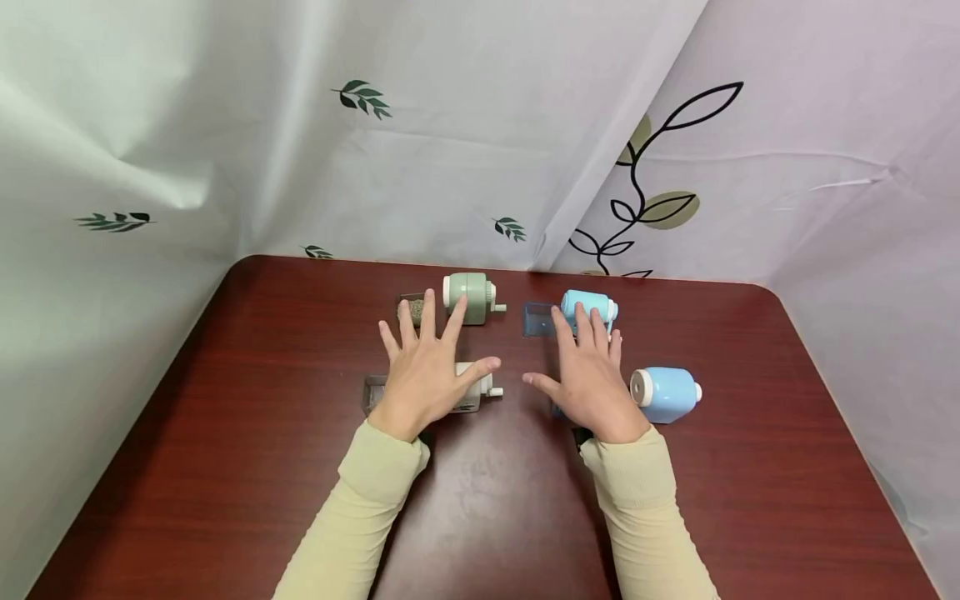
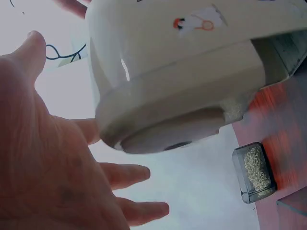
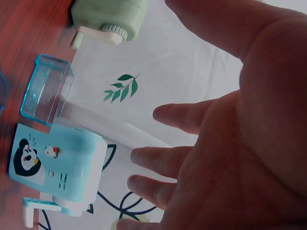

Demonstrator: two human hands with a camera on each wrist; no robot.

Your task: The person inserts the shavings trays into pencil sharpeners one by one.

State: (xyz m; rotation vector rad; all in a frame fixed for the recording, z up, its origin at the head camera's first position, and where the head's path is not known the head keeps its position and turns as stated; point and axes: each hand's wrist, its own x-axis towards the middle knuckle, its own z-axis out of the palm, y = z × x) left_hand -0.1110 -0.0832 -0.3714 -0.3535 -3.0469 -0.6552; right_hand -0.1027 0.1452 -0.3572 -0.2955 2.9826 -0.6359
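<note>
Both hands are held out palm down with fingers spread, gripping nothing. My left hand (image 1: 423,377) hovers over a white crank pencil sharpener (image 2: 163,67), covering much of it in the head view. Beyond its fingertips stands a green pencil sharpener (image 1: 471,304), with a drawer of shavings (image 1: 410,312) beside it. My right hand (image 1: 592,385) overlaps part of a light blue pencil sharpener (image 3: 57,165) with a panda picture. That one's clear blue drawer (image 3: 48,88) lies at its side. To the right of the right wrist is a bluer sharpener (image 1: 669,393).
Another drawer (image 1: 372,393) shows left of the left hand. The dark red wooden table (image 1: 495,517) has rounded back corners. White curtains (image 1: 450,167) with leaf prints hang behind it and along both sides.
</note>
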